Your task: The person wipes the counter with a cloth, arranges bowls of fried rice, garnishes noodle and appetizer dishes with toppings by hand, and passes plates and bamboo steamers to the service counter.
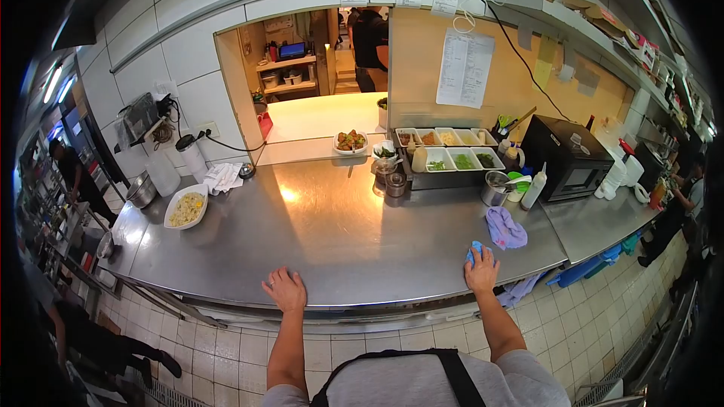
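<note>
L grip (285, 290) open, palm down on the steel counter (362, 260) nr its front edge, fingers spread, nothing held. R grip (481, 271) also palm down, atop a blue cloth (473, 251) on the counter; cloth shows round the fingers, can't tell if they're closed on it. Purple cloth (505, 228) lies crumpled just beyond R grip, a bit to its R. Squeeze bottle (534, 190) stands farther past that; microwave (569, 162) beyond, more R. White dish (195, 190) w/ rice (185, 212) is fwd & L of L grip, well apart.
</note>
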